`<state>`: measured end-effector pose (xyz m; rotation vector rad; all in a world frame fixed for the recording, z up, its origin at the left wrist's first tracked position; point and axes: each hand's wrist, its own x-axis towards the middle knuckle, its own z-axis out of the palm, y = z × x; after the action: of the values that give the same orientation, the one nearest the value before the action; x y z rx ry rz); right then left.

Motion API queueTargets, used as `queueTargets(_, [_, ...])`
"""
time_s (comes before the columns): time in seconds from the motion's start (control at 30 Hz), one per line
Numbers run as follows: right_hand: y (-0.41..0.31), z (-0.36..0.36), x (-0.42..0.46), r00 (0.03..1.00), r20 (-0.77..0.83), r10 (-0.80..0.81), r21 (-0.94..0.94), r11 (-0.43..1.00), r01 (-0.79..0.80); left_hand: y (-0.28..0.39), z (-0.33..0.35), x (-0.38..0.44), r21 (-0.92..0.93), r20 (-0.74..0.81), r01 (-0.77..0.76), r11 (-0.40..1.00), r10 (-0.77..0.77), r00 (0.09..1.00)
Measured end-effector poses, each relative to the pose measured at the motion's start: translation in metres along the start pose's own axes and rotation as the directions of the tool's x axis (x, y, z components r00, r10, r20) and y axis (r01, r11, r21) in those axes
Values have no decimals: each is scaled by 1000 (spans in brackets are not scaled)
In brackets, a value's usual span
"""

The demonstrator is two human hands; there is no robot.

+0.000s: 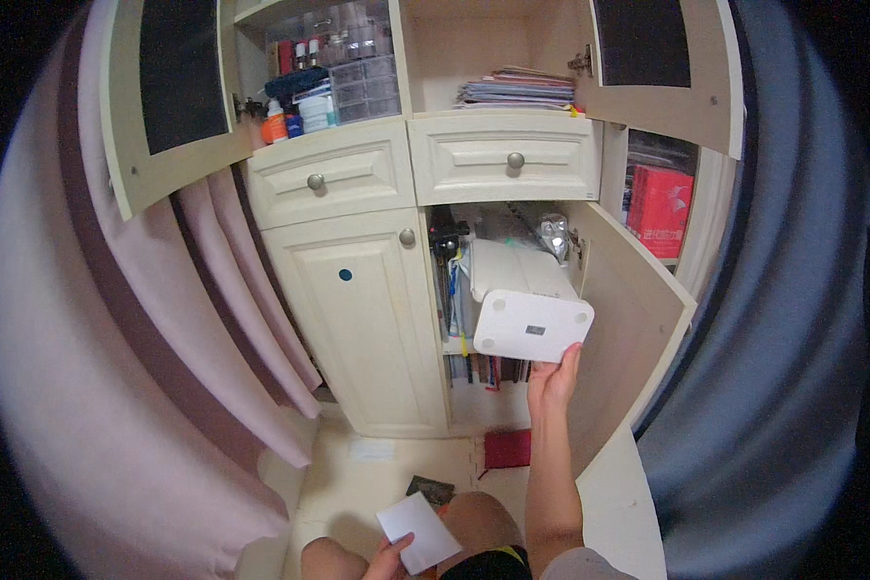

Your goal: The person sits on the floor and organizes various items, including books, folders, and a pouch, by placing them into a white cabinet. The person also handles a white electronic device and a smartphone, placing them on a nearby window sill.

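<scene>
My right hand (555, 378) grips the lower right edge of a white flat device (511, 324), which looks like a scale. It has rounded corners, pale round pads near them and a small dark rectangle in the middle. I hold it up at the opening of the lower right cabinet (489, 406), in front of a white bag or wrapped bundle (518, 268) on the shelf. Low in the view, my left hand (389, 557) pinches a white rectangular sheet or card (419, 533) between thumb and fingers, above my knees.
The lower cabinet door (631, 333) stands open on the right. Both upper doors (185, 170) are swung out. Papers (515, 90) lie stacked above; clear drawers (366, 90) and bottles fill the upper left. A dark red item (507, 448) and a dark flat item (433, 489) lie on the floor.
</scene>
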<state>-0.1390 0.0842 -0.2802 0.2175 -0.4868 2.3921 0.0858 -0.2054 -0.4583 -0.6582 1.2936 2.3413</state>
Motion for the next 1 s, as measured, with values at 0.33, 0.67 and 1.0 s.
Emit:
queueTargets(0.33, [-76, 1, -90, 982, -145, 119, -28, 992, -125, 45, 16, 19, -435, 349, -52, 899, 221, 911])
queueTargets(0.67, [-73, -106, -177, 802, 16, 597, -489, 704, -515, 22, 15, 30, -539, 332, 17, 842, 194, 923])
queueTargets(1.0, [-69, -49, -183, 271, 206, 940, -970, 233, -71, 13, -75, -92, -423, 191, -315, 850, 423, 886])
